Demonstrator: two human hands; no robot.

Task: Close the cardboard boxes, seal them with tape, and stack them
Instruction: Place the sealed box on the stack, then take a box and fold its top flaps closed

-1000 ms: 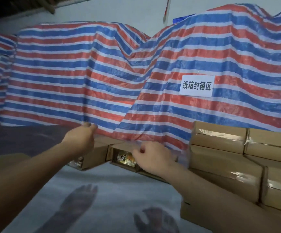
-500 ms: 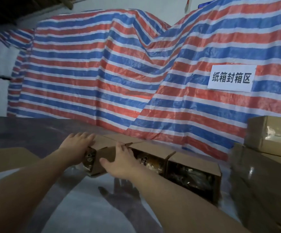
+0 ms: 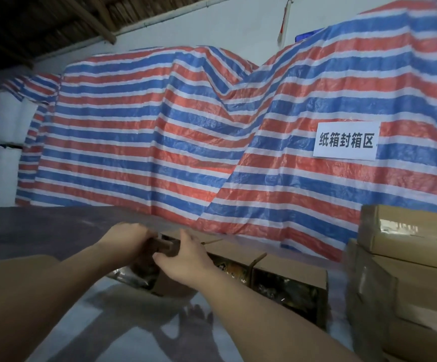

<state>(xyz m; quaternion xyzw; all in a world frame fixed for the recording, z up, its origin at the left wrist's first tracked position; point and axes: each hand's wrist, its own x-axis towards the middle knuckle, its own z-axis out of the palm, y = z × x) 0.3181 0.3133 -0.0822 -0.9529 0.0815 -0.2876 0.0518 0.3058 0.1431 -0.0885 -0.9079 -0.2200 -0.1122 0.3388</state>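
Note:
A small open cardboard box (image 3: 164, 248) is raised off the grey table (image 3: 123, 333), tilted, with dark packets showing in its open side. My left hand (image 3: 127, 237) grips its left end, fingers curled over the top. My right hand (image 3: 184, 259) holds its right side, thumb underneath and fingers along the top. To the right, two more open boxes (image 3: 288, 280) lie in a row on the table with packets visible inside. Sealed, taped boxes (image 3: 405, 270) are stacked at the right edge.
A red, white and blue striped tarp (image 3: 212, 142) covers a tall pile right behind the table, with a white paper sign (image 3: 346, 141) on it. A flat cardboard piece (image 3: 11, 267) lies at the left. White sacks (image 3: 0, 158) stand far left.
My view has swung left and up. Both hands have closed on the leftmost open box and lifted it off the table, tilting it; a second ago they were only reaching to it.

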